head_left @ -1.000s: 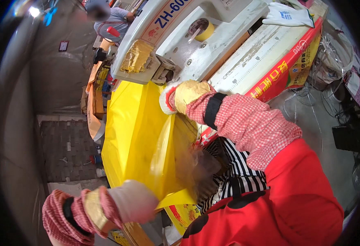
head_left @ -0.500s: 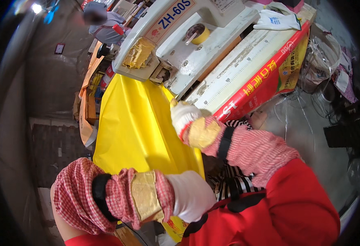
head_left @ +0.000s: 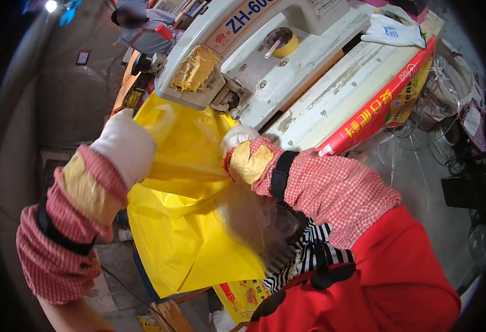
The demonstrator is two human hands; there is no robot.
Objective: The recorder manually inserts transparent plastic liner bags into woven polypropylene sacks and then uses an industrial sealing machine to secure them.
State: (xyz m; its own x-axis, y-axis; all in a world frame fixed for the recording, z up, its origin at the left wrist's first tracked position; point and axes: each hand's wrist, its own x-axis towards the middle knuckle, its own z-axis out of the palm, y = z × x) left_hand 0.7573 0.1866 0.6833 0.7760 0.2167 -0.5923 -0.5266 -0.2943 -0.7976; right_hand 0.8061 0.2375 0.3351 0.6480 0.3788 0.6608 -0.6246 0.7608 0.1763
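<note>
I can't make out whether the left grip [head_left: 126, 145] is pinching the yellow sheet [head_left: 190, 235]; the back of its glove hides most of the fingers from me. The right grip [head_left: 239, 138] also has its fingers mostly turned out of my sight. The sheet's far end disappears behind the white machine [head_left: 226, 43], which the upper edge crops. I see only a blur of translucent film [head_left: 249, 221] below the right grip.

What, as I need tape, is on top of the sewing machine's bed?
A yellow tape roll rests on the bed, a slim white piece at its front; anything behind the machine's arm is hidden.
</note>
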